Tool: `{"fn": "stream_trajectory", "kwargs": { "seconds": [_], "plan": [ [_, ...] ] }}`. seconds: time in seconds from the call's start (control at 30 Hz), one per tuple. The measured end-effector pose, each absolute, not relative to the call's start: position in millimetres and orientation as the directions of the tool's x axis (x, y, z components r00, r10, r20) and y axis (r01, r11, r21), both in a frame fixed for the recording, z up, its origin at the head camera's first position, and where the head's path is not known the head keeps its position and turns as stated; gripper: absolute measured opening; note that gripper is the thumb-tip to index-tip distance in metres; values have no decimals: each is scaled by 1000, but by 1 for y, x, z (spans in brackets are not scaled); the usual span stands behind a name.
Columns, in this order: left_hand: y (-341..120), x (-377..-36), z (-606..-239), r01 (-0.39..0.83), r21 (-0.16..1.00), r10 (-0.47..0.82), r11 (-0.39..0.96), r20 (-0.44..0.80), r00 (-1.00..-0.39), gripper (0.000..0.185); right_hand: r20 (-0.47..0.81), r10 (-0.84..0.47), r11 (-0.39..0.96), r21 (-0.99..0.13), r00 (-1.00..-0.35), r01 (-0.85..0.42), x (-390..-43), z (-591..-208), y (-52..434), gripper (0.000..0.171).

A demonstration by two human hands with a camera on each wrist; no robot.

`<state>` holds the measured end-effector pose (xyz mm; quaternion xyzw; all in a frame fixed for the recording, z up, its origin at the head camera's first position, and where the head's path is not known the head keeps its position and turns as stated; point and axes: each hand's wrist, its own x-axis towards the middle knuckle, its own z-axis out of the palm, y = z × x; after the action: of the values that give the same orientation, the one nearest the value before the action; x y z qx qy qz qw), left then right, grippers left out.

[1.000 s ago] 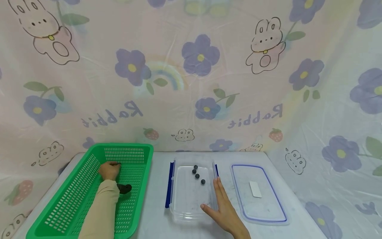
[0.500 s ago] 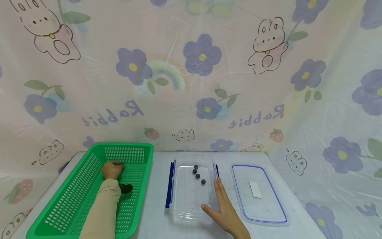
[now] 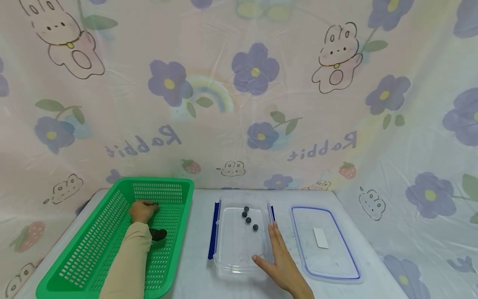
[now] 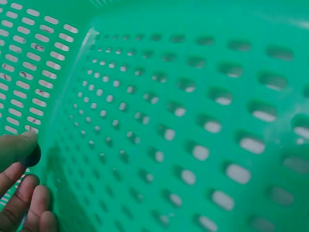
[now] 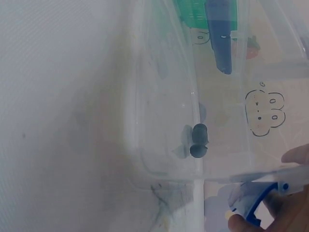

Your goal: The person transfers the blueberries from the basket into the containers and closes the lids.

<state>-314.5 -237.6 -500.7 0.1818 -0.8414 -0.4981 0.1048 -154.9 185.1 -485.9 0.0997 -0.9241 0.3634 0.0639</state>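
Just four beads point(image 3: 249, 216) inside clear box point(image 3: 239, 265)

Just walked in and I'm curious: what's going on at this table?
A person's left hand is down inside a green basket, pinching a small dark ball between thumb and finger. Another dark object lies on the basket floor. The right hand rests with straight fingers against the side of a clear plastic container, which has four small dark balls in it. The container's lid lies flat on the table to its right.

Home-style setup: cartoon bedsheet backdrop point(image 3: 239, 91) behind table point(image 3: 198, 232).
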Motion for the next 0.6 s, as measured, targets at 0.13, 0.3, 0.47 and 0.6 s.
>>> {"fn": "stream_trajectory", "kwargs": {
  "seconds": [0.13, 0.3, 0.47, 0.6],
  "plan": [
    [-242, -311, -492, -190, 880, -383, 435, -10, -924, 31, 199, -143, 715, -656, -970, -240, -155, -488, 184, 99],
    [-244, -308, -477, -137, 875, -371, 465, 52, -927, 30, 197, -147, 724, -646, -969, -241, -156, -488, 185, 98],
    [-245, -311, -460, -115, 879, -362, 463, 70, -929, 32, 195, -139, 729, -644, -971, -233, -157, -487, 186, 97],
    [-244, -310, -450, -114, 876, -378, 469, 83, -922, 32, 198, -138, 723, -650, -970, -235, -156, -487, 185, 98]
  ]
}}
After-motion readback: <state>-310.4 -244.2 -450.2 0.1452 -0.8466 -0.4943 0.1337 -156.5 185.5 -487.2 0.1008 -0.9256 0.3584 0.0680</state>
